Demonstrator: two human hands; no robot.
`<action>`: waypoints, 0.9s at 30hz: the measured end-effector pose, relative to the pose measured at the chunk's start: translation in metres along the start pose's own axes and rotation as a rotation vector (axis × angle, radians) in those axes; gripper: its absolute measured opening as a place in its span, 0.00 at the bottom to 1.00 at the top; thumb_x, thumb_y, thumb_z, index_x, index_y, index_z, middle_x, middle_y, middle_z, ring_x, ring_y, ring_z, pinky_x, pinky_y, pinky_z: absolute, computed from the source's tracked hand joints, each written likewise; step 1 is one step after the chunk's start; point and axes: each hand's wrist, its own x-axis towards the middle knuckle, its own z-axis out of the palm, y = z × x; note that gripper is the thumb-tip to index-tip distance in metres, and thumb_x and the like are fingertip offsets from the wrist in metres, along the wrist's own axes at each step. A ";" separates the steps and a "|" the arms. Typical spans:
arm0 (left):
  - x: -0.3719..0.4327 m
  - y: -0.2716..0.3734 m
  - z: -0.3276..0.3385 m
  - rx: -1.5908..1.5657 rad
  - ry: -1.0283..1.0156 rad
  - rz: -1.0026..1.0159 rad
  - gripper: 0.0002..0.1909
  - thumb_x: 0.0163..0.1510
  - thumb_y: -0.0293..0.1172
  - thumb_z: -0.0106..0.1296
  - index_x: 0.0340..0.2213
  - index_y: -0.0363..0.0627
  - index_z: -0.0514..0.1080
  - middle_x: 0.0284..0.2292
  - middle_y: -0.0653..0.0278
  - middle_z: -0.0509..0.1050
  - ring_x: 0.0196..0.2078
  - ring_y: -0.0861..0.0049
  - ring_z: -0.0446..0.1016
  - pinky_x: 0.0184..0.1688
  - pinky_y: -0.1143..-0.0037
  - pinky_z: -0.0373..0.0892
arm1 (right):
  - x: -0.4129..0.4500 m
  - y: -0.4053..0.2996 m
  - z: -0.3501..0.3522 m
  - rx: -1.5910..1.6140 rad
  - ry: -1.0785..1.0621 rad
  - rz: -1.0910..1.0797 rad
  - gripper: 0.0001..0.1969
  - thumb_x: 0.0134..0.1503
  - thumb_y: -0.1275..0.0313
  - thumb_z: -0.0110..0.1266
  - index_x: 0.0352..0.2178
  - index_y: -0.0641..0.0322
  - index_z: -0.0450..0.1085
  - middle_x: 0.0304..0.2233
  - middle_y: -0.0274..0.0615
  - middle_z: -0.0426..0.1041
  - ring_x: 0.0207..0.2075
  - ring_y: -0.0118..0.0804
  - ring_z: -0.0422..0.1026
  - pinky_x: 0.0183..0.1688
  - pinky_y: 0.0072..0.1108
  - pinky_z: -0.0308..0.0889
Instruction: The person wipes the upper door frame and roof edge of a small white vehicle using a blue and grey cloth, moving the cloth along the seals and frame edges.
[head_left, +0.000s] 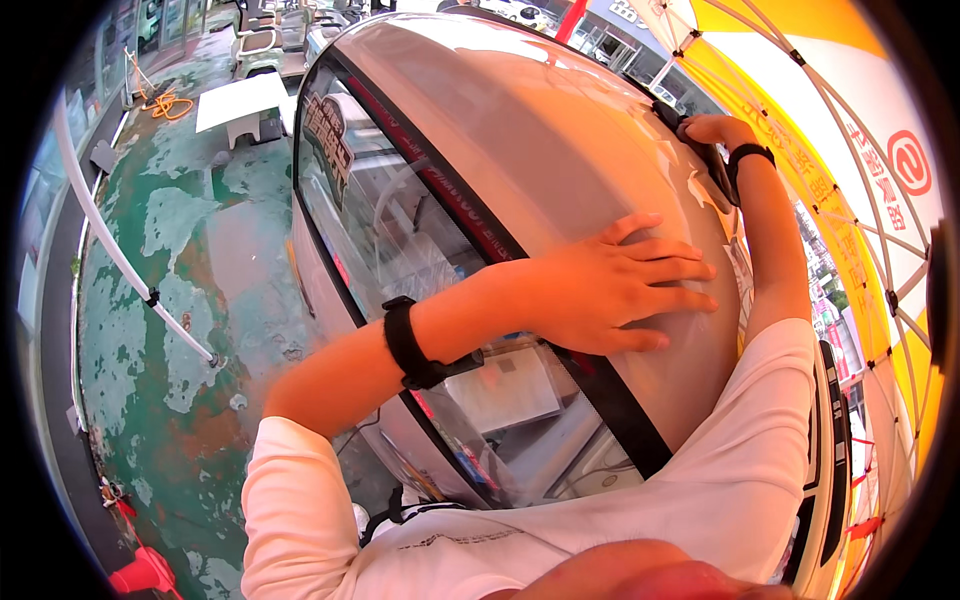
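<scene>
My left hand (626, 292) lies palm down with its fingers spread over the glossy brownish roof (555, 127) of a vehicle. A black band with a small device is on that wrist. Farther along the roof's right edge, my right hand (709, 130) is closed around a black cloth-like item (712, 169); what exactly it is cannot be told. Beneath my left forearm is the vehicle's window (390, 202), framed in black, with a sticker bearing writing. Papers or a box (502, 386) show through the glass.
A yellow and white canopy (885, 112) on a metal frame stands at the right. On the worn green floor (172, 300) are a white bent pole (105, 229), a white table (244, 101), an orange hose (171, 105) and a red cone (146, 571). Stacked chairs (259, 45) stand behind.
</scene>
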 end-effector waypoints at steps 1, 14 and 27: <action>-0.001 0.000 0.003 -0.010 0.007 -0.007 0.26 0.64 0.46 0.44 0.62 0.61 0.59 0.64 0.64 0.56 0.68 0.67 0.49 0.68 0.53 0.36 | -0.001 -0.006 -0.004 0.045 -0.021 -0.036 0.30 0.62 0.52 0.39 0.59 0.58 0.63 0.59 0.52 0.63 0.58 0.50 0.64 0.61 0.31 0.57; -0.004 0.001 0.003 0.049 0.083 -0.047 0.25 0.63 0.46 0.44 0.60 0.63 0.62 0.63 0.68 0.59 0.67 0.71 0.52 0.68 0.53 0.38 | -0.111 -0.073 -0.027 0.438 0.148 -0.484 0.34 0.67 0.54 0.30 0.62 0.76 0.53 0.68 0.61 0.44 0.70 0.51 0.44 0.70 0.29 0.39; -0.004 0.011 0.031 0.218 0.389 -0.003 0.22 0.60 0.46 0.48 0.55 0.63 0.68 0.58 0.69 0.66 0.63 0.74 0.60 0.67 0.54 0.46 | 0.000 -0.024 -0.010 0.262 0.070 -0.176 0.32 0.66 0.52 0.32 0.64 0.63 0.55 0.65 0.53 0.55 0.66 0.43 0.53 0.67 0.27 0.47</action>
